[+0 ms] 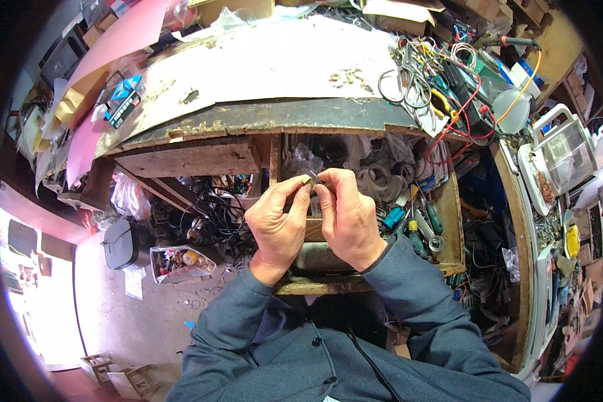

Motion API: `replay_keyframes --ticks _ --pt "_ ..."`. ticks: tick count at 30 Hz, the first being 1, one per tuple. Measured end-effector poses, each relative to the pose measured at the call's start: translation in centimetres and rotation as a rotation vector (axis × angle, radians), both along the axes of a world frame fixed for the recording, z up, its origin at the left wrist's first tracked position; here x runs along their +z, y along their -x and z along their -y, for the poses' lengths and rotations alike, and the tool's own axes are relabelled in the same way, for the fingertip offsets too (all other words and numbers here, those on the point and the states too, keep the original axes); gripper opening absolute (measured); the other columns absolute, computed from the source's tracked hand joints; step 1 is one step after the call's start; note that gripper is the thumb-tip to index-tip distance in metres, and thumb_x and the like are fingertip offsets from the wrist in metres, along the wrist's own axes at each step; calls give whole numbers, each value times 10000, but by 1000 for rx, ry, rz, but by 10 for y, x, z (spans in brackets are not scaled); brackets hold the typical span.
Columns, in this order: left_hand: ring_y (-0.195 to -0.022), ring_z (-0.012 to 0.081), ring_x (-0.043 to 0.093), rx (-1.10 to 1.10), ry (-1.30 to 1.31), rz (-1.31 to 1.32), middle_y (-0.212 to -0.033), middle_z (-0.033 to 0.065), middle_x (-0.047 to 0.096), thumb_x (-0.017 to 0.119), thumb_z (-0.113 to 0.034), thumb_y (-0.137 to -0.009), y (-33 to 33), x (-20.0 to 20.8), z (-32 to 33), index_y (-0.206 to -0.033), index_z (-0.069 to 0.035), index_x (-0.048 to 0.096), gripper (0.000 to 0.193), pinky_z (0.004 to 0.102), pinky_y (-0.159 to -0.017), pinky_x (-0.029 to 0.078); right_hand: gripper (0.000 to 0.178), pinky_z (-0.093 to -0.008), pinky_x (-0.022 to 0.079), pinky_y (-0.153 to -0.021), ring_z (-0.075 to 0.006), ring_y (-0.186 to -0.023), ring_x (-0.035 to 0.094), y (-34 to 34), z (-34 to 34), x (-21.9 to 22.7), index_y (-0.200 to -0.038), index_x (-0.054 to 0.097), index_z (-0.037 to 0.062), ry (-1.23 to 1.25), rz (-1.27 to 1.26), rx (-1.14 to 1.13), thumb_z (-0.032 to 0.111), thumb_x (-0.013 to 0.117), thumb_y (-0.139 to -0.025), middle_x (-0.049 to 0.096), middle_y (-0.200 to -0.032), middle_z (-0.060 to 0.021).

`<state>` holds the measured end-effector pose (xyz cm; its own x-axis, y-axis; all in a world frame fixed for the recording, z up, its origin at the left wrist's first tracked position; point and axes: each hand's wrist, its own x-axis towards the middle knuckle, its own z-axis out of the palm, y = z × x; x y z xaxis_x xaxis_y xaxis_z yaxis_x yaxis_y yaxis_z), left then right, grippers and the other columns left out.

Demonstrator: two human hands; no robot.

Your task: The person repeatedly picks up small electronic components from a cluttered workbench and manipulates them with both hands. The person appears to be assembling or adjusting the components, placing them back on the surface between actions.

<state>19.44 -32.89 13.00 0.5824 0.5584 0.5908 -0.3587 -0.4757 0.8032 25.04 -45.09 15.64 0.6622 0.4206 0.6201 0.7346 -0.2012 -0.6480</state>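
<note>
My left hand (279,218) and my right hand (352,218) meet above a pulled-out wooden drawer (452,221). Thumbs and forefingers are pinched together, the two sets of fingertips almost touching. Between them shows a tiny dark, thin piece (313,179), too small to name. Whether both hands grip the same piece, I cannot tell. Below and beyond the hands, the drawer holds rolls of tape (376,178), clear plastic bags (303,159) and several screwdrivers (435,218) with green handles.
Past the drawer runs a worn workbench (261,74) with a pale top. Scissors (409,84), pliers (441,102) and red cables (459,130) crowd its right end. A soldering iron (516,42) lies far right. A bin (181,263) and black container (122,244) stand on the floor.
</note>
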Motion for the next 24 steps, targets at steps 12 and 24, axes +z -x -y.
replay_keyframes --ticks 12,24 --pt "-813 205 751 -12 -73 10 -957 137 785 788 33 -884 1 6 -1 -1069 -8 779 190 303 -737 585 97 -385 558 -604 -346 -708 728 1 2 10 -1103 618 -9 -2 -117 16 33 634 -1017 695 -846 -200" --pt "-819 208 753 -36 -41 15 -954 129 788 778 35 -886 -2 6 -5 -1057 -16 784 179 306 -741 582 147 -201 286 -406 -25 -492 392 -18 13 17 -1094 605 69 -450 -1381 516 216 597 -1095 542 -701 38"
